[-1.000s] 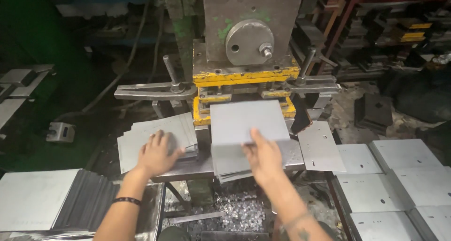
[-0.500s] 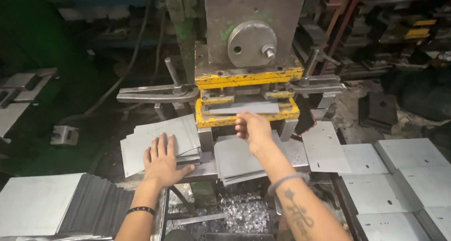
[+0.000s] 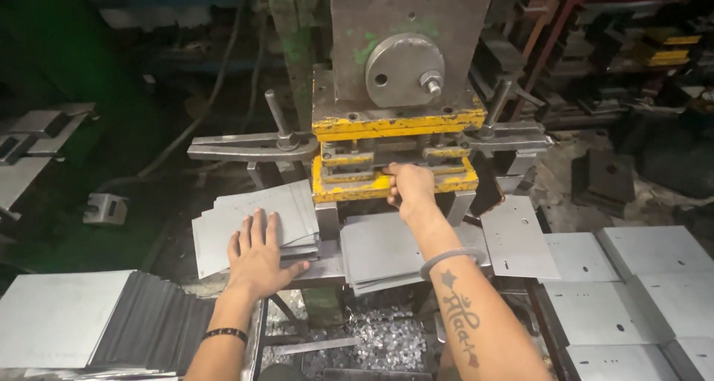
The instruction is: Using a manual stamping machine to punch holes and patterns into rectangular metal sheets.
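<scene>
My right hand (image 3: pixel 409 188) is curled at the mouth of the yellow die (image 3: pixel 349 189) of a grey press (image 3: pixel 405 24). It pushes a grey metal sheet into the slot, and the sheet is almost wholly hidden inside. My left hand (image 3: pixel 256 251) lies flat with fingers spread on a fanned pile of grey sheets (image 3: pixel 219 221) to the left of the die. Under my right forearm lies a second stack of sheets (image 3: pixel 375 251), in front of the die.
Punched sheets (image 3: pixel 520 236) lie to the right, with more spread out at the far right (image 3: pixel 654 254). A thick stack of blanks (image 3: pixel 59 314) sits at the bottom left. Small metal slugs (image 3: pixel 379 344) litter the floor below. Clamp bars (image 3: pixel 245 147) stick out on both sides of the die.
My right hand lifted a sheet off the middle stack and slid it forward into the die, then followed it to the slot. My left hand shifted slightly on the left pile.
</scene>
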